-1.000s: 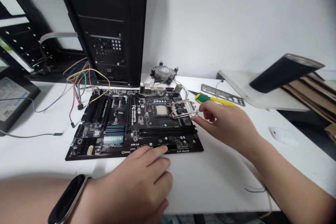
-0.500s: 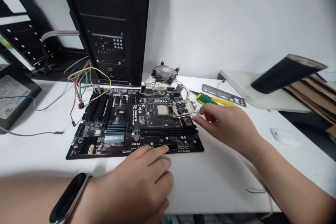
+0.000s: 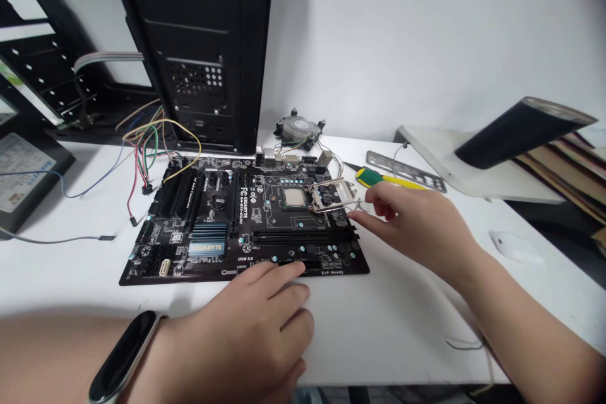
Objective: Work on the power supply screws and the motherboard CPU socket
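Note:
A black Gigabyte motherboard (image 3: 269, 227) lies flat on the white table. A processor (image 3: 294, 198) sits in its socket, with the metal retention frame (image 3: 330, 196) raised and tilted to the right. My right hand (image 3: 402, 218) is at the board's right side, thumb and forefinger slightly apart around the end of the thin socket lever (image 3: 357, 204); no firm hold shows. My left hand (image 3: 255, 322), a black band on its wrist, rests over the board's front edge with fingers loosely extended. Its fingertips partly cover the edge connectors.
Behind the board stands a black computer case (image 3: 208, 31), with loose coloured wires (image 3: 151, 139) at its left. A round cooler fan (image 3: 300, 129), a green-yellow screwdriver (image 3: 372, 177) and a metal port plate (image 3: 407, 170) lie behind. A white mouse (image 3: 514, 245) is at right.
My right thumb and forefinger have shifted slightly to the right, the gap between them a little wider. My left hand stays in place, and the retention frame looks the same.

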A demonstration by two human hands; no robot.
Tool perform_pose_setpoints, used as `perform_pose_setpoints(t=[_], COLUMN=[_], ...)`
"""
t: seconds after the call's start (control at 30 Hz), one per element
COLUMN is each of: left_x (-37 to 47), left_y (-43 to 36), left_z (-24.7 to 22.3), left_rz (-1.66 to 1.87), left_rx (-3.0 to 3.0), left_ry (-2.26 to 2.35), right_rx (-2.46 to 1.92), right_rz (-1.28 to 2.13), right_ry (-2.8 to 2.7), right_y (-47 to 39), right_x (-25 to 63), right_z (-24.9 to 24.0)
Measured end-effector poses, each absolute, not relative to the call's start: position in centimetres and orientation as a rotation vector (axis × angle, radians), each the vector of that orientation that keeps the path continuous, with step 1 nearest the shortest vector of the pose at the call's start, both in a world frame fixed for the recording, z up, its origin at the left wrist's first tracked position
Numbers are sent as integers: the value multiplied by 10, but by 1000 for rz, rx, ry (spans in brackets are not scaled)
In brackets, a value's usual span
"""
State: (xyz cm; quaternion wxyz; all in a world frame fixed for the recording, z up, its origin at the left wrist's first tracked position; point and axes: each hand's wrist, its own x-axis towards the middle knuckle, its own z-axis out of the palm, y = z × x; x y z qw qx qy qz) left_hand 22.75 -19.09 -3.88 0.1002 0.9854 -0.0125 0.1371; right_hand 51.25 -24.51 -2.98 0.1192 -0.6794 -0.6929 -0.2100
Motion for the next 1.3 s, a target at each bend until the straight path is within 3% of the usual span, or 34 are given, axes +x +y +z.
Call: perform_pose_setpoints(t=[1.3], left_x=[227], left_y=[-192], left_z=[-37], left_rz=[357], left_rx=[2900], left_ry=[0], right_rx=[-2092], right_rz=[-388], right_ry=[-1989], right_y=[-246], right_x=[512], right_z=[-31])
